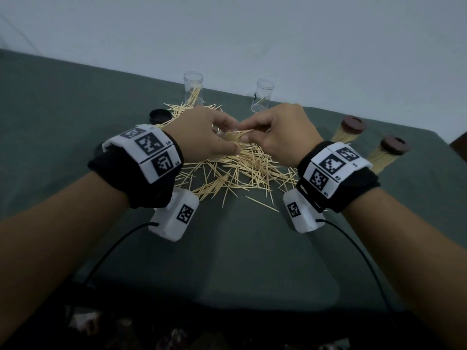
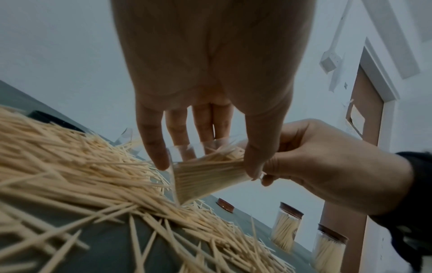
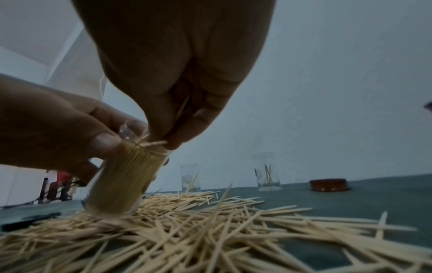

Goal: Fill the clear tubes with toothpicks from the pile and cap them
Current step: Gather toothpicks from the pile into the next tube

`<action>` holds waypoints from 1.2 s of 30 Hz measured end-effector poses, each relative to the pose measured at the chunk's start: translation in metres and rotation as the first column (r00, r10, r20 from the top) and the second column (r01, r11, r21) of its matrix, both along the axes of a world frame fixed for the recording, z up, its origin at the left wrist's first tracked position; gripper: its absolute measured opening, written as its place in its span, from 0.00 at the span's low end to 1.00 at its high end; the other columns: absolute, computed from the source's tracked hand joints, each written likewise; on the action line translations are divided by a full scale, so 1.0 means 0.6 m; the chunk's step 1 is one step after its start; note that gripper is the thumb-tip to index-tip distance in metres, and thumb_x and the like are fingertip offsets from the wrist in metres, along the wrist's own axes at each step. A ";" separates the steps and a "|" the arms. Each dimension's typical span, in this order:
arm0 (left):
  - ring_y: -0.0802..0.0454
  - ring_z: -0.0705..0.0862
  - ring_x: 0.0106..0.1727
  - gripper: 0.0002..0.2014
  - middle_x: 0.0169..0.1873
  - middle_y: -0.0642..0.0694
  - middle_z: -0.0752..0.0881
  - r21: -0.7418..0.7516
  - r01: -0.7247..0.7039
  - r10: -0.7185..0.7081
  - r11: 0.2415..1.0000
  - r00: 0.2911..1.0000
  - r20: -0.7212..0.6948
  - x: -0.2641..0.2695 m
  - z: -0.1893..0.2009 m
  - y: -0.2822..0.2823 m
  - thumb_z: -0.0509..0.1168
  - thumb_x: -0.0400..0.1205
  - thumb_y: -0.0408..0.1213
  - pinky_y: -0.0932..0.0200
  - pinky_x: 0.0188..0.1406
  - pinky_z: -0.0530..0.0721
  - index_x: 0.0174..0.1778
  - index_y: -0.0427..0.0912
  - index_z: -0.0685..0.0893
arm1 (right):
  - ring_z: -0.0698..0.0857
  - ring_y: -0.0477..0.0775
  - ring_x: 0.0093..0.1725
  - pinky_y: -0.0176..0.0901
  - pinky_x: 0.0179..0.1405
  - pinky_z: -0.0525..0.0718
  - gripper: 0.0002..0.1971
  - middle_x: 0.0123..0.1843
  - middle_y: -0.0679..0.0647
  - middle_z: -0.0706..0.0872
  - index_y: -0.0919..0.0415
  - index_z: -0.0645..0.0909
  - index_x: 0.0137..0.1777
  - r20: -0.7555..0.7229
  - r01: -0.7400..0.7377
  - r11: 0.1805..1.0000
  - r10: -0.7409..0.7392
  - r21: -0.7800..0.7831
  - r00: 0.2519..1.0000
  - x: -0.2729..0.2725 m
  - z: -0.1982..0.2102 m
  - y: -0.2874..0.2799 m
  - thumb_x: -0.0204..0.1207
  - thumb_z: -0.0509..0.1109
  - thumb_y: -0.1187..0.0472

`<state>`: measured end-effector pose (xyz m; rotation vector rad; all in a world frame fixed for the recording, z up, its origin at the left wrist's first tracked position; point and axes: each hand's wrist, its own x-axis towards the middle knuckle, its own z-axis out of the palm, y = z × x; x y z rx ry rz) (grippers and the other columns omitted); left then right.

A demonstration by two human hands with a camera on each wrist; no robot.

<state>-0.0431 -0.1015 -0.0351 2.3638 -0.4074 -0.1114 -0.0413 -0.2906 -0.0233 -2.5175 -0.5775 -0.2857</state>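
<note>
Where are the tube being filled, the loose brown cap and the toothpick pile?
tube being filled point(image 3: 121, 177), right wrist view, on its packed side wall.
loose brown cap point(image 3: 328, 183), right wrist view, on its side.
toothpick pile point(image 1: 242, 170), head view, on its middle.

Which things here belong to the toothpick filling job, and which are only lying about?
Belonging to the job:
- nearly full clear plastic tube, gripped by the left hand
- right hand pinching toothpicks
- loose pile of wooden toothpicks
- two almost empty clear tubes
- two filled tubes with brown caps
- loose black cap

Lying about:
- grey-green tablecloth
- black cables
</note>
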 end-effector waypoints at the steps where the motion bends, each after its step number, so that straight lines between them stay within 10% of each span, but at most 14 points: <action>1: 0.58 0.86 0.57 0.27 0.54 0.59 0.87 0.006 -0.006 0.006 1.000 1.000 0.006 0.000 0.001 0.001 0.78 0.71 0.53 0.54 0.63 0.82 0.66 0.54 0.84 | 0.84 0.38 0.36 0.24 0.38 0.79 0.10 0.39 0.40 0.86 0.51 0.91 0.52 0.000 -0.030 1.000 0.030 -0.004 1.000 0.001 -0.001 -0.001 0.75 0.76 0.63; 11: 0.60 0.87 0.54 0.23 0.49 0.59 0.89 -0.061 0.031 -0.031 0.998 1.000 -0.001 -0.002 0.001 0.002 0.79 0.70 0.51 0.57 0.57 0.84 0.61 0.57 0.86 | 0.84 0.35 0.44 0.21 0.49 0.78 0.09 0.43 0.38 0.88 0.47 0.90 0.53 0.015 -0.038 0.999 0.038 0.005 0.999 -0.003 0.003 0.000 0.75 0.77 0.57; 14: 0.60 0.86 0.57 0.25 0.51 0.61 0.88 -0.073 0.014 -0.013 0.997 1.000 0.010 0.000 0.001 0.006 0.78 0.71 0.51 0.59 0.57 0.84 0.64 0.55 0.85 | 0.84 0.40 0.48 0.35 0.55 0.80 0.08 0.47 0.39 0.85 0.47 0.89 0.55 0.014 -0.063 0.997 0.064 -0.038 0.998 0.001 0.006 -0.003 0.79 0.72 0.55; 25: 0.61 0.82 0.60 0.29 0.53 0.62 0.84 -0.041 0.040 -0.039 0.998 0.999 0.037 -0.004 0.004 0.005 0.78 0.72 0.48 0.68 0.54 0.73 0.70 0.54 0.81 | 0.81 0.31 0.33 0.17 0.35 0.74 0.05 0.34 0.36 0.84 0.49 0.91 0.48 -0.024 0.054 0.998 -0.055 -0.044 0.998 0.002 0.010 -0.007 0.73 0.78 0.58; 30: 0.61 0.81 0.60 0.29 0.57 0.60 0.84 -0.003 0.040 -0.040 0.999 0.997 0.065 -0.005 0.000 0.002 0.78 0.72 0.49 0.63 0.58 0.73 0.70 0.54 0.81 | 0.82 0.46 0.42 0.38 0.48 0.78 0.05 0.42 0.50 0.88 0.54 0.91 0.49 0.035 -0.036 0.985 0.043 -0.170 0.998 -0.008 0.004 0.002 0.76 0.74 0.60; 36: 0.61 0.81 0.59 0.29 0.55 0.60 0.84 0.006 0.022 -0.022 1.000 0.996 0.092 -0.005 0.001 0.003 0.78 0.72 0.49 0.64 0.57 0.73 0.70 0.54 0.81 | 0.82 0.53 0.49 0.34 0.43 0.67 0.09 0.43 0.51 0.82 0.54 0.91 0.53 0.086 -0.040 0.921 0.079 -0.389 0.993 -0.003 0.009 0.006 0.79 0.70 0.62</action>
